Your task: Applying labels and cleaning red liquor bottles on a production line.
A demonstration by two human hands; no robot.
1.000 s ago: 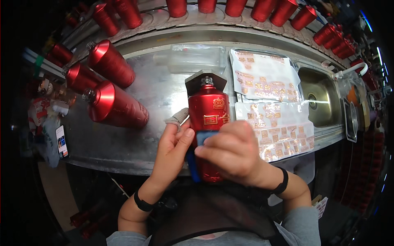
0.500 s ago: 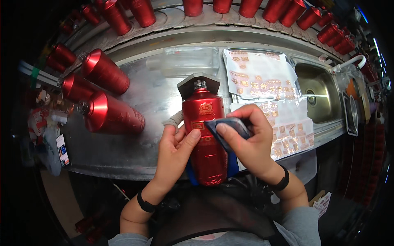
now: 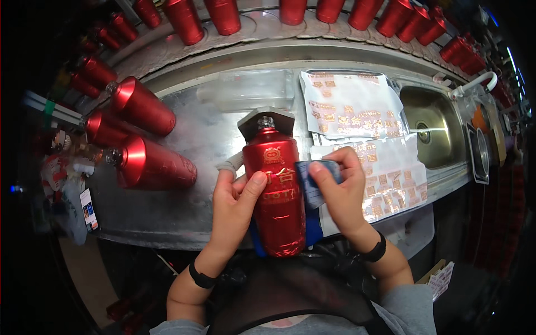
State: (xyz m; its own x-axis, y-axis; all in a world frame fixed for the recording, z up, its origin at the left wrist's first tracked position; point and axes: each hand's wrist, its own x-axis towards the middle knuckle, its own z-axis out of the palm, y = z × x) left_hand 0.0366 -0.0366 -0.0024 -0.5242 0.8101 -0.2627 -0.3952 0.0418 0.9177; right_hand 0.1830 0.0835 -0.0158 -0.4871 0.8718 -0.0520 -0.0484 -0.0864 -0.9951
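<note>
A red metallic bottle (image 3: 274, 215) with a clear glass neck and gold decals lies in front of me, its neck pointing away. It rests on a blue pad (image 3: 314, 226), against a dark angular plate (image 3: 287, 124) at its neck end. My left hand (image 3: 233, 204) steadies the bottle, thumb on its front-left face and fingers curled at its side. Beside those fingers is a pale grey piece (image 3: 230, 163), partly hidden. My right hand (image 3: 345, 192) pinches a folded dark blue cloth (image 3: 312, 184) at the bottle's right edge.
Decal sheets with gold prints (image 3: 363, 111) lie to the right, before a metal sink (image 3: 427, 125). Several red bottles (image 3: 156, 162) lean at the left. A conveyor (image 3: 257, 28) carrying more bottles curves along the back. A phone (image 3: 88, 209) stands at the left edge.
My right hand has drawn the blue cloth rightward off the bottle's front, uncovering more gold lettering. My left hand keeps its hold. Bottles on the conveyor have shifted right.
</note>
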